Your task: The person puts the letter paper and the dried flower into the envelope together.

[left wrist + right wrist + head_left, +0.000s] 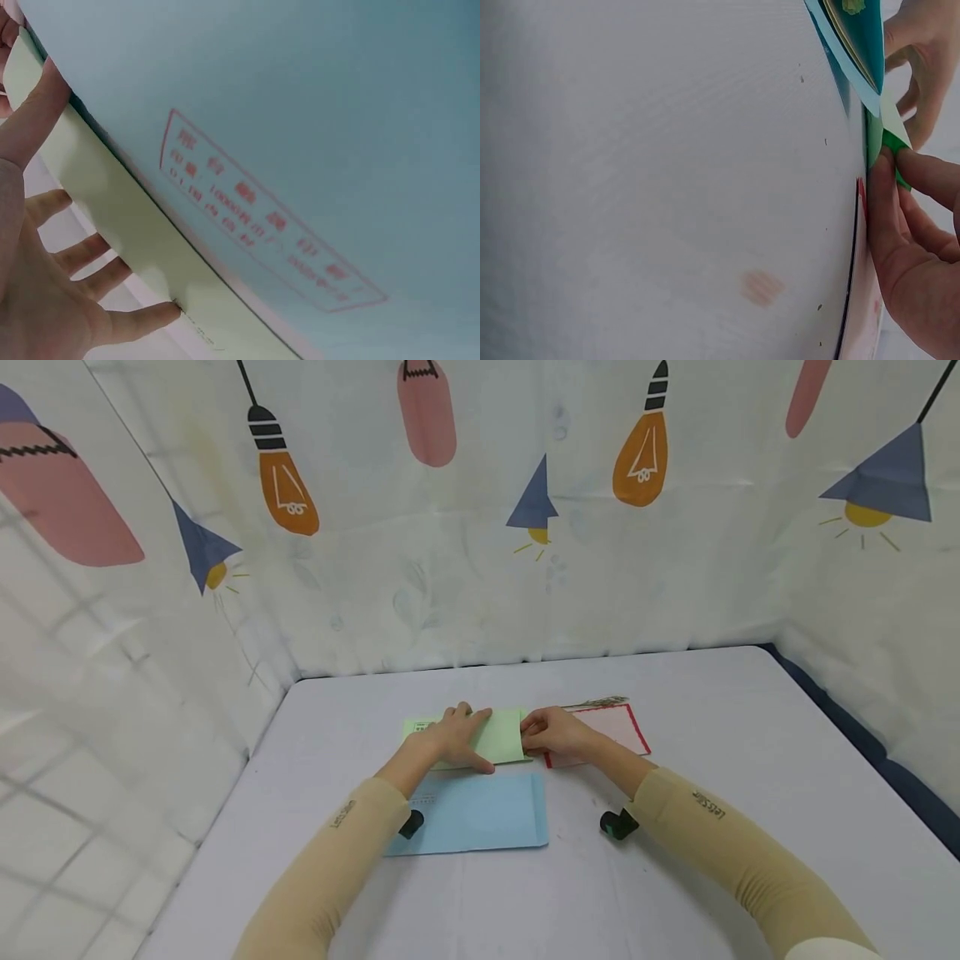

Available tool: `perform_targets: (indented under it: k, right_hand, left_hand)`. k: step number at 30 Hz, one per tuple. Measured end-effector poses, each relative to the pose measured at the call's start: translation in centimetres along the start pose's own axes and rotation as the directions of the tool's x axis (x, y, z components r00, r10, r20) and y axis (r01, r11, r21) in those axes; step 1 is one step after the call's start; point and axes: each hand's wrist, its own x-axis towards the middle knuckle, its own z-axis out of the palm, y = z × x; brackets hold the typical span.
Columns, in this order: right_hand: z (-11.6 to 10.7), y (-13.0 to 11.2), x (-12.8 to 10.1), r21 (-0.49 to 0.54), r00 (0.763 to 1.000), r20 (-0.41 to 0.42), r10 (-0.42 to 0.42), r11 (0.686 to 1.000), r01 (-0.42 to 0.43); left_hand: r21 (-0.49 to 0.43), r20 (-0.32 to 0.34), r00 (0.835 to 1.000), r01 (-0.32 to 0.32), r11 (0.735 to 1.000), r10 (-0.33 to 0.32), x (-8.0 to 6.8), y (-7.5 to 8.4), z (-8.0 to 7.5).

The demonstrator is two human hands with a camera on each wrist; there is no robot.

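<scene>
A pale green envelope lies near the middle of the table. My left hand rests over its left part, fingers spread; in the left wrist view the fingertips touch one edge of it and the thumb the other. At the envelope's right end, my right hand pinches the green edge between thumb and fingers. The right wrist view shows that end gaping a little, with a darker green inside. Just in front lies a larger light blue envelope, its printed back corner partly under my left wrist.
To the right, partly behind my right hand, lies a pale pink envelope with a red border. A thin dried sprig lies along its far edge. The white table meets a patterned curtain at the back.
</scene>
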Motion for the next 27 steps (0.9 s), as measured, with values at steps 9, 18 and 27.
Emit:
perform_targets:
  k: [9, 18, 27]
  right_hand:
    - [-0.1, 0.0, 0.0, 0.001, 1.000, 0.007, -0.008, 1.000, 0.008]
    - [0.1, 0.1, 0.2, 0.008, 1.000, 0.002, 0.001, 1.000, -0.001]
    - [0.1, 0.1, 0.2, 0.011, 1.000, -0.014, 0.010, 1.000, -0.009]
  left_hand:
    - [0.089, 0.035, 0.999, 0.017, 0.996, -0.020, 0.2, 0.6, -0.8]
    - [0.172, 0.062, 0.997, 0.024, 0.985, -0.035, 1.1, 0.8, -1.2]
    - [0.152, 0.067, 0.997, 0.026, 0.988, -0.037, 1.0, 0.9, -1.5]
